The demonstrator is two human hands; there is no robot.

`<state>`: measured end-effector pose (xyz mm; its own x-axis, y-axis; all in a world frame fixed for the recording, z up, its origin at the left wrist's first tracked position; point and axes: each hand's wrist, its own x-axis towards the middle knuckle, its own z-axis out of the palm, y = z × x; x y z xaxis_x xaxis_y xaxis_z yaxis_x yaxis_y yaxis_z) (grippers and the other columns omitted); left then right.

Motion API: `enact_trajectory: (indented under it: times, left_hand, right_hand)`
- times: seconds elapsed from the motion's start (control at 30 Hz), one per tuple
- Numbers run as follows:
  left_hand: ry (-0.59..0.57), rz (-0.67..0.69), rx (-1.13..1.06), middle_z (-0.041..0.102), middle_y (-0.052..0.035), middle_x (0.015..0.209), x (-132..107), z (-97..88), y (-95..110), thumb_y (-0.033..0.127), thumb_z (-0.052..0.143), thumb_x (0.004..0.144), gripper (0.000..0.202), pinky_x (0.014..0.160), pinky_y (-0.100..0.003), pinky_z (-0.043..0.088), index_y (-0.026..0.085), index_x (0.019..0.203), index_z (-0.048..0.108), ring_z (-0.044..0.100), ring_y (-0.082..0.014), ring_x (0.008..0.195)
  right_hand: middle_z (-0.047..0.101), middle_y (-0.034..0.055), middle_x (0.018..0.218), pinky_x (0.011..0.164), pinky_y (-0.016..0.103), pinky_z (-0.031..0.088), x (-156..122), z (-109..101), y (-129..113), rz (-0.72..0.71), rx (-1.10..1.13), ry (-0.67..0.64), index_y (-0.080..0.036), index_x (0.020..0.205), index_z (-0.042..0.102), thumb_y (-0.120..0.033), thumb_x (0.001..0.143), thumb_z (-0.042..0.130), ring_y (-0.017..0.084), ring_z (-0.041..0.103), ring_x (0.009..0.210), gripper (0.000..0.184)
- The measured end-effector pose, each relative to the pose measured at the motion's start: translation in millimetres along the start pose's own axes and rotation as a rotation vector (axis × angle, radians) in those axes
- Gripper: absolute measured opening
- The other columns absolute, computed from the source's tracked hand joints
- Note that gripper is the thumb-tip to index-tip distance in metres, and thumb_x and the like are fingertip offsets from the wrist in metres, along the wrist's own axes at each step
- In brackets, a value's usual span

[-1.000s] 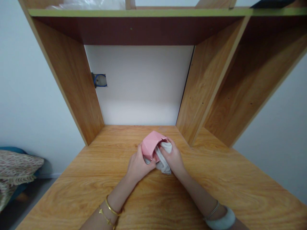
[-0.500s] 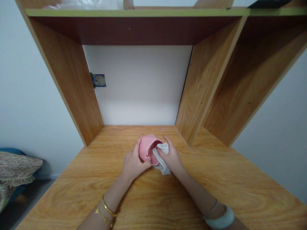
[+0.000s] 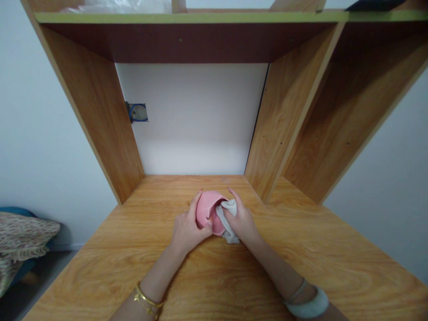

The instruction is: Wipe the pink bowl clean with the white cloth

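Holding pink bowl (image 3: 206,206) in left hand (image 3: 186,227), pale cloth (image 3: 226,226) in right hand (image 3: 244,224). Probably hard and easy to break; best cupped round its sides.

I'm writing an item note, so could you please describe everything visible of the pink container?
The pink container is a hollow, rounded vessel with a smooth, slightly shiny wall and an uneven, angular rim; it could be ceramic or plastic. It is tilted, its opening turned toward the right hand. The left hand grips its side, thumb at the rim, while a pale cloth held in the right hand sits at the opening, seemingly partly inside. Whether it touches the wooden tabletop is unclear.
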<state>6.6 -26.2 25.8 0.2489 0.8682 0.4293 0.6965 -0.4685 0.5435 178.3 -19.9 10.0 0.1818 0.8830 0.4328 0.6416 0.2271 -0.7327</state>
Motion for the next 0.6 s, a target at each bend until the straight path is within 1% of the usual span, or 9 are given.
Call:
enact_trajectory:
  times: [0.07, 0.17, 0.2, 0.23, 0.33, 0.37, 0.43, 0.53, 0.6]
  left_hand:
    - [0.011, 0.000, -0.048, 0.063, -0.0062, 0.095, 0.9, 0.3, -0.4, 0.039, 0.050, 0.074, 0.069, 0.068, -0.030, 0.045, 0.021, 0.135, 0.022, 0.060, -0.0194, 0.068]
    - [-0.008, -0.060, -0.128, 0.063, -0.0040, 0.080, 3.0, 2.3, -2.6, 0.042, 0.044, 0.080, 0.066, 0.063, -0.030, 0.044, 0.017, 0.135, 0.018, 0.059, -0.0191, 0.064]
    - [-0.020, -0.083, -0.158, 0.062, -0.0032, 0.077, 3.6, 3.3, -3.3, 0.043, 0.041, 0.082, 0.066, 0.062, -0.030, 0.044, 0.016, 0.136, 0.016, 0.059, -0.0192, 0.064]
    - [-0.031, -0.098, -0.184, 0.062, -0.0035, 0.079, 4.0, 4.5, -3.7, 0.045, 0.039, 0.083, 0.066, 0.062, -0.030, 0.044, 0.015, 0.136, 0.014, 0.059, -0.0195, 0.066]
    - [-0.069, -0.102, -0.215, 0.059, -0.0096, 0.104, 3.3, 8.5, -1.6, 0.052, 0.043, 0.080, 0.074, 0.068, -0.032, 0.044, 0.017, 0.136, 0.011, 0.061, -0.0224, 0.081]
    - [-0.084, -0.102, -0.207, 0.056, -0.0114, 0.111, 2.5, 9.7, 0.1, 0.054, 0.046, 0.077, 0.078, 0.070, -0.033, 0.044, 0.017, 0.136, 0.011, 0.060, -0.0242, 0.086]
    - [-0.123, -0.113, -0.192, 0.054, -0.0134, 0.115, 0.4, 12.0, 4.2, 0.059, 0.052, 0.071, 0.083, 0.074, -0.035, 0.043, 0.017, 0.134, 0.017, 0.059, -0.0274, 0.092]
    - [-0.175, -0.145, -0.218, 0.059, -0.0134, 0.109, -2.0, 13.9, 8.5, 0.061, 0.052, 0.069, 0.080, 0.073, -0.035, 0.044, 0.015, 0.128, 0.026, 0.059, -0.0287, 0.091]
    - [-0.180, -0.155, -0.245, 0.060, -0.0130, 0.105, -2.4, 14.5, 8.8, 0.061, 0.051, 0.071, 0.075, 0.071, -0.035, 0.044, 0.013, 0.124, 0.028, 0.059, -0.0278, 0.089]
  right_hand:
    - [0.066, 0.0044, 0.084, 0.064, 0.029, 0.046, -0.3, 1.5, 1.1, 0.014, 0.038, 0.017, -0.020, 0.130, 0.034, -0.022, 0.071, 0.047, 0.019, 0.061, 0.071, 0.061]
    - [0.066, 0.0049, 0.089, 0.069, 0.031, 0.047, -0.1, 4.2, 3.8, 0.049, 0.114, 0.063, -0.020, 0.129, 0.035, -0.023, 0.071, 0.047, 0.019, 0.061, 0.076, 0.059]
    - [0.065, 0.0051, 0.090, 0.070, 0.031, 0.047, 0.2, 5.0, 4.8, 0.061, 0.145, 0.078, -0.020, 0.129, 0.036, -0.023, 0.072, 0.047, 0.020, 0.061, 0.077, 0.058]
    - [0.065, 0.0055, 0.092, 0.072, 0.032, 0.047, 0.7, 5.8, 5.8, 0.074, 0.176, 0.096, -0.019, 0.129, 0.036, -0.024, 0.072, 0.047, 0.020, 0.061, 0.079, 0.058]
    - [0.063, 0.0079, 0.098, 0.075, 0.034, 0.047, 2.7, 8.0, 8.5, 0.112, 0.258, 0.166, -0.017, 0.126, 0.038, -0.028, 0.073, 0.048, 0.021, 0.060, 0.084, 0.056]
    - [0.063, 0.0085, 0.100, 0.077, 0.034, 0.046, 3.3, 8.8, 9.4, 0.120, 0.282, 0.185, -0.016, 0.125, 0.039, -0.028, 0.072, 0.048, 0.021, 0.060, 0.087, 0.055]
    - [0.061, 0.0091, 0.104, 0.079, 0.035, 0.046, 4.2, 10.7, 11.0, 0.126, 0.330, 0.202, -0.017, 0.123, 0.041, -0.029, 0.072, 0.049, 0.021, 0.059, 0.090, 0.053]
    - [0.060, 0.0092, 0.108, 0.083, 0.037, 0.044, 4.4, 14.1, 12.5, 0.122, 0.392, 0.192, -0.018, 0.123, 0.040, -0.028, 0.071, 0.051, 0.021, 0.057, 0.095, 0.054]
    - [0.059, 0.0095, 0.110, 0.086, 0.037, 0.043, 4.0, 16.2, 12.9, 0.123, 0.422, 0.179, -0.018, 0.123, 0.040, -0.029, 0.071, 0.051, 0.021, 0.056, 0.097, 0.054]
